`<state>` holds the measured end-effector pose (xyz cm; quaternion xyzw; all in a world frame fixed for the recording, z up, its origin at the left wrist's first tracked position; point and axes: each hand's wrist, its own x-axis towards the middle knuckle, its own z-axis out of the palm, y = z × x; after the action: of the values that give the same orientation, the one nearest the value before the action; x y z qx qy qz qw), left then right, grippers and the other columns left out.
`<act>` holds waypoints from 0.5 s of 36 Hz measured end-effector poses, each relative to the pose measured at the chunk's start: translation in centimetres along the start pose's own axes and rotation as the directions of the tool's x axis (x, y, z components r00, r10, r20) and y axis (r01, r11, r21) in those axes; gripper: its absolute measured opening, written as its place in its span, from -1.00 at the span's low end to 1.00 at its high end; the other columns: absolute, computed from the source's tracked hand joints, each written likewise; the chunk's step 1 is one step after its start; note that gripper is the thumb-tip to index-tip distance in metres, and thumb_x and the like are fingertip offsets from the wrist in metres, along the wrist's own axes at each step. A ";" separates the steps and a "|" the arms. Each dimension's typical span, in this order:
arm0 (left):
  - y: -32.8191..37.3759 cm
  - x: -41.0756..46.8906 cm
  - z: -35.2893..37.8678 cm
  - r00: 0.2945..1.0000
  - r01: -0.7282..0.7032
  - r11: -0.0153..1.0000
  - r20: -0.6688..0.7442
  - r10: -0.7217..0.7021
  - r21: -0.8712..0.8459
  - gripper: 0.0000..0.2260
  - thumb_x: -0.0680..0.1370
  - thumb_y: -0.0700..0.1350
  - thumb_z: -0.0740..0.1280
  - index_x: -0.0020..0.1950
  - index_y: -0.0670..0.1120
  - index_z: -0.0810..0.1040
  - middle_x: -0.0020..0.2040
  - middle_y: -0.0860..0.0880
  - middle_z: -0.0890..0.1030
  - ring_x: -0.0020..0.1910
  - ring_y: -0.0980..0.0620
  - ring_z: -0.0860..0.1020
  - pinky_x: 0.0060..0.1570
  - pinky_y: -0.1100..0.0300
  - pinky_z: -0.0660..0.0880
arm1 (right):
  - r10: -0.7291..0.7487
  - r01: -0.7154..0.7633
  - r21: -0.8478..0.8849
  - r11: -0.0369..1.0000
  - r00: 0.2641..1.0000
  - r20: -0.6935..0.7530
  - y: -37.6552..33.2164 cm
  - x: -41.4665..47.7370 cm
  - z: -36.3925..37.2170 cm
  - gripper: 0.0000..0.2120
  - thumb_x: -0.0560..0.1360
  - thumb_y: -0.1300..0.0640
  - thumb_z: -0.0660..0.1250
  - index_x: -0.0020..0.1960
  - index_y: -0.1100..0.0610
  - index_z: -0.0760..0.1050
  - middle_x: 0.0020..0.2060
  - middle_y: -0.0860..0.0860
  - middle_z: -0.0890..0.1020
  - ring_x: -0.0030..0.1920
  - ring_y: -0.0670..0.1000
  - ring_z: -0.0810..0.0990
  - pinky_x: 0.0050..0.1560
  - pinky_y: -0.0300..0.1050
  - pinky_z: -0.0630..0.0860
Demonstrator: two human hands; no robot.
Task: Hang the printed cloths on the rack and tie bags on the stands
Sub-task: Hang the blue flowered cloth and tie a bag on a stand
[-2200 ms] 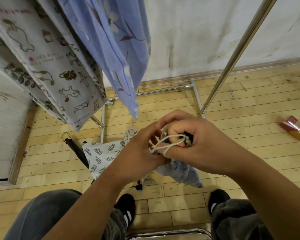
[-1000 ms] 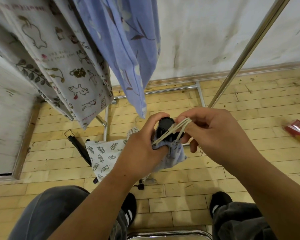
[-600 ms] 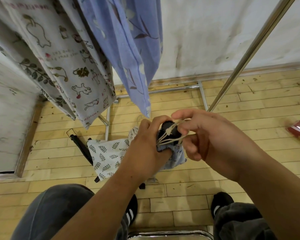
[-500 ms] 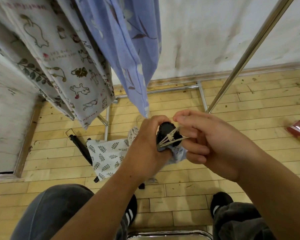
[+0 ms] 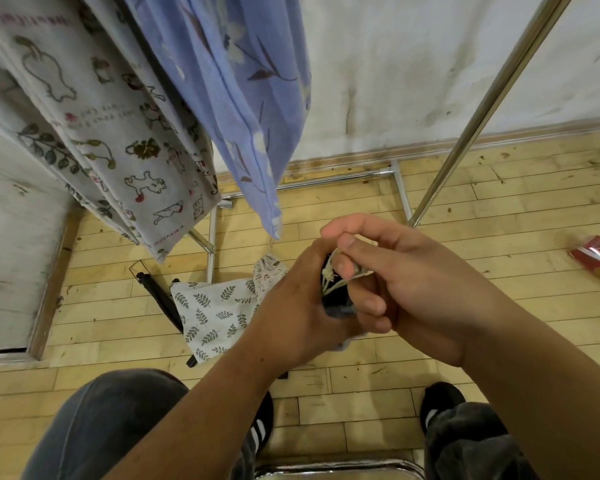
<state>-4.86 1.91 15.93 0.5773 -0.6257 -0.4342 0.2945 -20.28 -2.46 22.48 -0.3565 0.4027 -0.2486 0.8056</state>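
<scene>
Bag [image 5: 340, 309] bunched between both hands, above the floorboards [image 5: 499, 216] — cord [image 5: 327, 284] drawn up from its neck. Left hand [image 5: 291, 306] wrapped round the bag; right hand [image 5: 416, 282] curled, thumb and forefinger pinching the cord. Leaf-print pouch [image 5: 215, 310] behind, on the floor.

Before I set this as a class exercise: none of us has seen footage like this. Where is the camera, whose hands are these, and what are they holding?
There is no machine here: one camera, worn on a person's head, looks down at their own hands and feet. The left hand grips a small bluish bag; the right hand pinches its pale cord. Below them a leaf-print bag shows over the wooden floor. A blue cloth and an animal-print cloth hang on the metal rack.
</scene>
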 end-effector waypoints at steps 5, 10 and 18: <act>0.0 0.2 0.2 0.998 0.002 0.998 -0.055 0.002 0.059 -0.45 0.28 0.24 0.44 0.19 0.46 0.29 0.00 0.17 0.59 0.03 0.18 0.61 -0.03 0.13 0.56 | -0.041 0.041 -0.009 0.999 0.999 -0.007 0.0 0.1 0.2 -0.77 0.71 0.20 0.19 0.15 0.10 0.63 -0.33 0.01 0.45 -0.52 -0.04 0.27 -0.50 -0.18 0.30; -0.6 0.3 0.2 0.997 -0.009 0.999 -0.081 0.012 0.036 -0.59 0.32 0.14 0.42 0.09 0.38 0.36 -0.11 0.11 0.59 -0.06 0.12 0.61 -0.05 0.01 0.56 | -0.105 0.105 -0.050 0.993 0.994 -0.009 0.1 0.1 0.6 -0.74 0.71 0.25 0.16 0.12 0.12 0.64 -0.35 0.03 0.44 -0.55 -0.02 0.26 -0.48 -0.15 0.31; -0.7 0.7 0.3 0.998 0.040 0.997 -0.056 -0.036 0.067 -0.68 0.38 0.08 0.38 0.06 0.32 0.37 -0.24 0.32 0.60 -0.22 0.29 0.60 -0.21 0.43 0.44 | -0.131 0.129 -0.067 0.989 0.991 -0.020 -0.1 -0.6 0.9 -0.70 0.71 0.27 0.15 0.13 0.11 0.66 -0.35 0.09 0.39 -0.58 -0.03 0.22 -0.47 -0.10 0.38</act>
<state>-4.87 1.35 15.08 0.6105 -0.6208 -0.4021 0.2833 -19.88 -1.73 23.21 -0.4051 0.3964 -0.2918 0.7705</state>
